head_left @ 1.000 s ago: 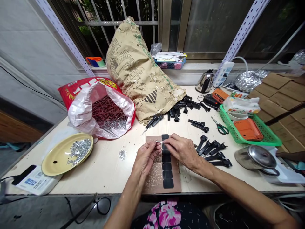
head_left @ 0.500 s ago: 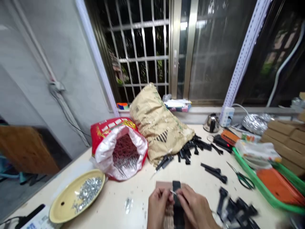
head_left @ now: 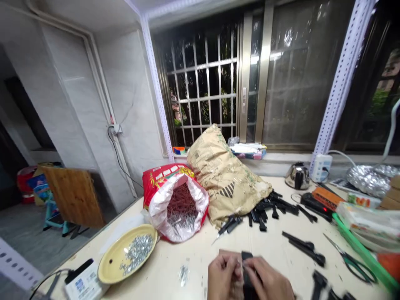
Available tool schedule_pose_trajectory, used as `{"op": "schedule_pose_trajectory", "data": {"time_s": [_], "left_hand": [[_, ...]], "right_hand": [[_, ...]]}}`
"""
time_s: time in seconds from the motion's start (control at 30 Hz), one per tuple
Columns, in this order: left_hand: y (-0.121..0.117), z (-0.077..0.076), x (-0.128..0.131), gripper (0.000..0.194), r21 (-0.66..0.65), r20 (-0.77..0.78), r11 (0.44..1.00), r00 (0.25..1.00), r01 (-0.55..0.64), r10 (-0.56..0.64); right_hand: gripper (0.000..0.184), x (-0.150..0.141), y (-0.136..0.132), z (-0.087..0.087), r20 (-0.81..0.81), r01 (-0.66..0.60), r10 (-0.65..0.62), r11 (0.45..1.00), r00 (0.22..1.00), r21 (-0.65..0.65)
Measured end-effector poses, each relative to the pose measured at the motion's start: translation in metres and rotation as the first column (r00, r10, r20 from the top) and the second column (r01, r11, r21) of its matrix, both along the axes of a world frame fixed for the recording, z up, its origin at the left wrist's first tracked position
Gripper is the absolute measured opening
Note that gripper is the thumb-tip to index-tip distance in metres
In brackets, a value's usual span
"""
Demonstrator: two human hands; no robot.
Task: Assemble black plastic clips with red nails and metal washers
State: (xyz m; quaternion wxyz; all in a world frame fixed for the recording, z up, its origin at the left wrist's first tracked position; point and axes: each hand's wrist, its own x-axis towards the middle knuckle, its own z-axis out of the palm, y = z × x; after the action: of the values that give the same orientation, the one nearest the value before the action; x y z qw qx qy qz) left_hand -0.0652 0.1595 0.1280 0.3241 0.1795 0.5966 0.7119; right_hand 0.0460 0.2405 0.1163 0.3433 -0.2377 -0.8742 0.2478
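Observation:
Low in the view, my left hand (head_left: 221, 277) has its thumb and fingers pinched together; what they hold, if anything, is hidden. Close beside it, my right hand (head_left: 270, 280) is closed too, fingertips bent over a flat black piece (head_left: 247, 255). Whatever is in its fingertips is too small to make out. The black piece runs toward me over a brown block (head_left: 225, 252), largely covered by my hands. To the left of my hands lies a small heap of shiny metal bits (head_left: 184, 275).
A yellow dish (head_left: 104, 271) of metal pieces stands left. Behind are a red-and-white sack (head_left: 154, 208) of dark red, silver-ended pieces and a tan sack (head_left: 215, 166) with black parts (head_left: 275, 204) spilling out. Scissors (head_left: 353, 260) and a green tray (head_left: 359, 246) lie right.
The view has swung left and up, so the table's things appear further right and lower. My hands stay together over the black piece; the small pale sliver between my fingers no longer shows.

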Motion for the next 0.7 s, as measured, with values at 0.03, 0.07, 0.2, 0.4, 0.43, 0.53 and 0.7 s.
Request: {"op": "schedule_pose_trajectory", "data": {"time_s": [0.03,0.07,0.2,0.4,0.43,0.53,0.7], "left_hand": [[-0.003,0.004,0.002,0.043,-0.014,-0.007,1.0,1.0,0.004,-0.005],[-0.006,0.008,0.005,0.041,-0.022,-0.007,1.0,1.0,-0.001,0.001],[-0.008,0.016,0.01,0.033,0.047,0.106,0.999,0.994,-0.002,-0.003],[-0.005,0.016,0.013,0.028,0.06,0.178,0.998,0.984,0.005,-0.016],[-0.005,0.017,0.014,0.028,0.064,0.179,0.998,0.984,0.003,-0.015],[-0.005,0.021,0.015,0.028,0.07,0.189,0.997,0.982,-0.009,-0.005],[-0.005,0.023,0.015,0.032,0.048,0.212,0.999,0.977,-0.011,0.001]], "right_hand": [[0.023,0.005,-0.001,0.008,0.014,-0.041,0.04,0.994,0.999,0.105],[0.026,0.01,-0.003,0.016,0.028,-0.009,0.005,0.989,1.0,0.147],[0.024,0.018,-0.004,0.036,0.201,-0.025,0.018,0.999,0.979,0.029],[0.022,0.021,-0.005,0.043,0.304,-0.013,-0.04,0.985,0.952,0.17],[0.021,0.021,-0.005,0.044,0.294,-0.012,-0.041,0.985,0.955,0.175],[0.018,0.021,-0.004,0.046,0.28,-0.023,-0.042,0.974,0.959,0.224],[0.023,0.021,-0.002,0.046,0.31,-0.039,-0.023,0.981,0.95,0.192]]}}
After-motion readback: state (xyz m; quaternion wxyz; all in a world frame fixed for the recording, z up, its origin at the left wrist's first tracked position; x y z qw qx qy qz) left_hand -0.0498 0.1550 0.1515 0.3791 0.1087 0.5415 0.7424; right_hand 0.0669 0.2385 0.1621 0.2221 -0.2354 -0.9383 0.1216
